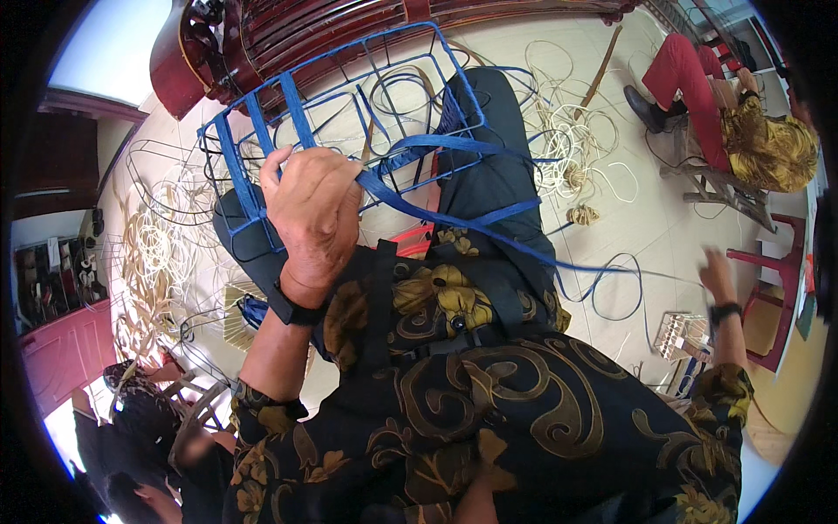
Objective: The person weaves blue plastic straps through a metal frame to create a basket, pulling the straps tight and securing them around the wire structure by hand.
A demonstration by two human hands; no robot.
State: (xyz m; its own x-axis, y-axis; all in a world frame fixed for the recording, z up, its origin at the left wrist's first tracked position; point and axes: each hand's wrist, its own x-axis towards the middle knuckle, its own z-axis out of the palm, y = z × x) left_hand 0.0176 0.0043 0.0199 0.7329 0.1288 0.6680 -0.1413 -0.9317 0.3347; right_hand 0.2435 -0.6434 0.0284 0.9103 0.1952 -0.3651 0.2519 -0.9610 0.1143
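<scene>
Across my knees rests a wire basket frame (384, 37), its rods bound in blue, with several flat blue bands (295, 109) wound across its left part. My left hand (314, 205) is closed at the near side of the frame, pinching a flat blue strip (397, 203) between thumb and fingers. From there the strip runs right over my thigh, and its thin tail loops down onto the floor. Far out to the right, my right hand (717, 278) is raised away from the frame. Motion smears its fingers, so whether they hold a strand is unclear.
Tangled pale cane strands (572, 153) lie right of my knee, and more strips (157, 253) cover the floor at left. A dark red wooden bench (332, 39) stands ahead. One person (759, 140) sits at right, others at lower left. A red stool (777, 288) stands near my right hand.
</scene>
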